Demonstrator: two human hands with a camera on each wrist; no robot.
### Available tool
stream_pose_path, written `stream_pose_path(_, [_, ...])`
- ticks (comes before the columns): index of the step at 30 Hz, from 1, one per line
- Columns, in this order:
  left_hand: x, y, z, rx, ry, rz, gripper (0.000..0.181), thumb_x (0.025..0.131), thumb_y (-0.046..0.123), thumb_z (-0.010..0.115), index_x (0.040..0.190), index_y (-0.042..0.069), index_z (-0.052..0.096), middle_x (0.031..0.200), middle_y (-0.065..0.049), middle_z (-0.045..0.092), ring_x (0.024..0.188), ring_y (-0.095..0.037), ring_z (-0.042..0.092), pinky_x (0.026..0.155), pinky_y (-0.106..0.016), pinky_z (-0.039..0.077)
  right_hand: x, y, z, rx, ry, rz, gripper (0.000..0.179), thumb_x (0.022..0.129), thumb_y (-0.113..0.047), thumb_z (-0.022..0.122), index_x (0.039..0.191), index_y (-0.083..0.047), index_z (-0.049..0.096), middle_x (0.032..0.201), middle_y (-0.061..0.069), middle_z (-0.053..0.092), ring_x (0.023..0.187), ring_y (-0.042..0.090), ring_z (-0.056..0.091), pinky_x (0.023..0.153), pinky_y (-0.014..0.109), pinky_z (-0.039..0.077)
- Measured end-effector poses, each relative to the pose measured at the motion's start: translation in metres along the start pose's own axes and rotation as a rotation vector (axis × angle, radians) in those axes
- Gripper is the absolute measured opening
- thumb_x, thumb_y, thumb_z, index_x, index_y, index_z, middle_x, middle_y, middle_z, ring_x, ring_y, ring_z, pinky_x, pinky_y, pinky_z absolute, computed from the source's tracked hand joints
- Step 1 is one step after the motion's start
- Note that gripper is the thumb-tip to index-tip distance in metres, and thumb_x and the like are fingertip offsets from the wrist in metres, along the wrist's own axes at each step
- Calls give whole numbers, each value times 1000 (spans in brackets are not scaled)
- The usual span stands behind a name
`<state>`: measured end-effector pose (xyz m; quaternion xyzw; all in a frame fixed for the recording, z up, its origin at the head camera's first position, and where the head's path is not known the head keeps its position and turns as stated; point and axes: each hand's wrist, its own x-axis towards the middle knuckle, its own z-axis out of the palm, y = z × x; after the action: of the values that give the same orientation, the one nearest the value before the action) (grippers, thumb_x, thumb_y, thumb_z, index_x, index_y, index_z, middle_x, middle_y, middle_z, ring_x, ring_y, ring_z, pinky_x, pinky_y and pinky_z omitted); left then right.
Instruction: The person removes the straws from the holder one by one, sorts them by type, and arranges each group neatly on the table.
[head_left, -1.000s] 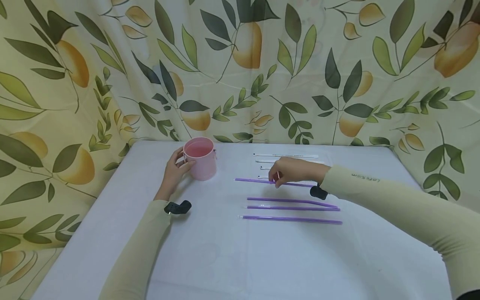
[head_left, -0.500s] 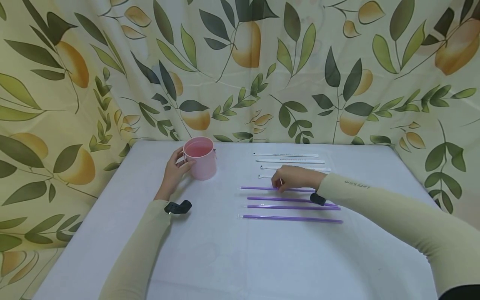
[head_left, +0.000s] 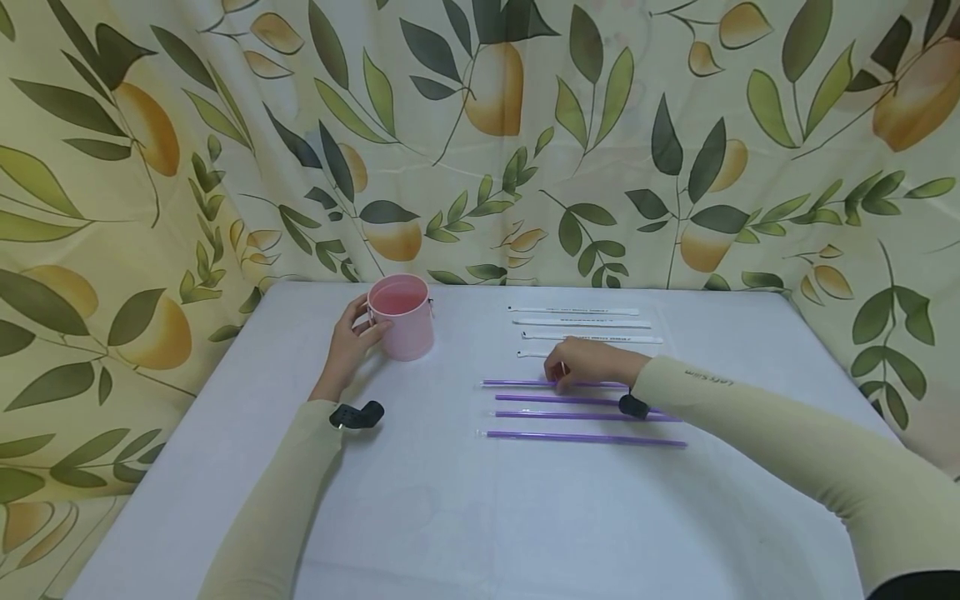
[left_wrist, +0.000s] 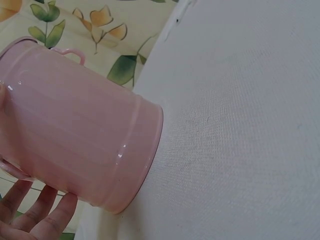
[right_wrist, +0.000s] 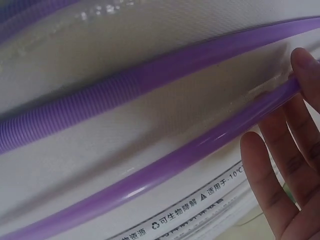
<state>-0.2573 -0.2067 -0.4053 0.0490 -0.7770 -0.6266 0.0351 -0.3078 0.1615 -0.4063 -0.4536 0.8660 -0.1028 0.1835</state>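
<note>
A pink bucket (head_left: 408, 333) with small side handles stands at the back left of the table. My left hand (head_left: 348, 346) holds it from its left side, thumb on the front. In the left wrist view, fingertips (left_wrist: 62, 215) touch the bucket wall. My right hand (head_left: 592, 362) pinches a purple drinking straw (head_left: 517, 383) between thumb and finger, close over the table. The right wrist view shows this straw (right_wrist: 200, 142) running from the fingers, beside another purple straw (right_wrist: 70, 110) with a ribbed bend. In front lie more purple straws (head_left: 585, 437), roughly parallel.
Behind the right hand lie several thin white wrapped straws (head_left: 585, 322) with printed lettering, one partly hidden by the hand. All rest on a white-covered table (head_left: 420, 517). A curtain (head_left: 480, 208) with a fruit and leaf print hangs along the back edge.
The right hand has moved toward the person with its purple straw, closer to the other purple straws, uncovering more of the white wrapped ones. The left hand and bucket have stayed put.
</note>
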Motion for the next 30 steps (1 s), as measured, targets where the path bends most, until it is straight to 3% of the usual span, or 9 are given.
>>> stream_pose_path(12, [0,0,1,22,4,-9,71,90,20,62,149,13,23,153,-16,27,137,-36,35,111,-44,39,1,4,7,4,25,50,8,77,-17,75,77,-17,68,68,-10,60,63,4,48,63,19,44])
stream_pose_path(24, [0,0,1,17,6,-11,70,90,19,62,149,13,24,152,-16,27,136,-36,36,110,-44,40,-5,10,9,10,49,40,9,77,-14,75,77,-16,66,69,-9,61,63,3,49,61,19,45])
stream_pose_path(30, [2,-2,0,7,7,-6,71,90,17,62,149,12,24,152,-16,27,136,-36,37,109,-43,41,-9,13,8,7,84,-32,10,75,-11,74,75,-15,65,66,-10,59,61,3,47,58,20,44])
